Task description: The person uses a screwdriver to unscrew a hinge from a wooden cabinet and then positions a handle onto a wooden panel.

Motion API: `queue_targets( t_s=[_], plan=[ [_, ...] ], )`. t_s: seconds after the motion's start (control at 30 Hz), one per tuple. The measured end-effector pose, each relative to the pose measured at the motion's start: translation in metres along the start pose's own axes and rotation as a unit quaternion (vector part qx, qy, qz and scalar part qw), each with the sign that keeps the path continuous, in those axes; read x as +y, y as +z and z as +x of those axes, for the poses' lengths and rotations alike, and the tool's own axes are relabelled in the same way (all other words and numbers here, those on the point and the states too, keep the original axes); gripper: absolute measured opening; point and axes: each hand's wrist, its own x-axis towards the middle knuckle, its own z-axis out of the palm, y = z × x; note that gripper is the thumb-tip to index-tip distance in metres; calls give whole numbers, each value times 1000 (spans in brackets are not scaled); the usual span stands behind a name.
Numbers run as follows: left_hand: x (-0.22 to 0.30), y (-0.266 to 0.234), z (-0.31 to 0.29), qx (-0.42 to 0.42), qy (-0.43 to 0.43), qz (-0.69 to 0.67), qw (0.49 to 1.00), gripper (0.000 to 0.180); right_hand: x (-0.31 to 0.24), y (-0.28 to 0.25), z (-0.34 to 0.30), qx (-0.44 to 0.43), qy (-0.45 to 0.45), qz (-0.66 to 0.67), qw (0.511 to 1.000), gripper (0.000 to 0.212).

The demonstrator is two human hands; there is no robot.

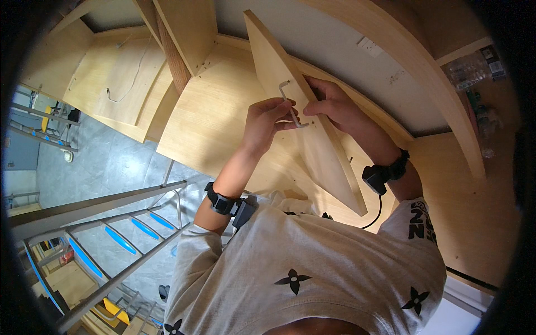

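A pale wooden panel (321, 159) stands tilted on edge in front of me, on a wooden surface. Against its face lies a slim silver pull handle (283, 89), its two bent ends by the board. My left hand (261, 124) has its fingers closed around the handle's bar. With the thumb on the face and the fingers behind the far edge, my right hand (338, 106) grips the panel. Close to the right thumb is a small hole in the wood. What the hidden right fingers touch behind the panel I cannot tell.
The wooden desktop (192, 120) extends beneath and left of the panel, with upright boards (190, 33) behind. A metal ladder (106, 234) with blue treads stands at lower left. A wall socket (369, 46) sits behind; plastic bottles (466, 72) lie on the right shelf.
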Motion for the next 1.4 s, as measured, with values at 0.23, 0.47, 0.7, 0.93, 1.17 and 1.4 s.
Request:
queue_targets(
  t_s=[0.23,0.47,0.7,0.93,1.17,1.4],
  plan=[
    [3,1,2,-5,1,39,999,24,3,-4,0,-7,-3,9,1000,58],
    [2,3,4,-16,12,34,999,24,0,-4,-2,6,-13,1,1000,59],
    [5,10,5,-9,19,53,998,24,1,-8,-3,11,-14,0,1000,57],
    [5,11,3,2,12,61,998,23,1,-9,-1,12,-8,-12,1000,54],
    [2,13,5,-8,31,64,997,23,4,-14,0,7,-18,-8,1000,53],
    [-1,6,11,6,25,48,999,21,2,-10,-1,-10,25,-3,1000,53]
  ],
)
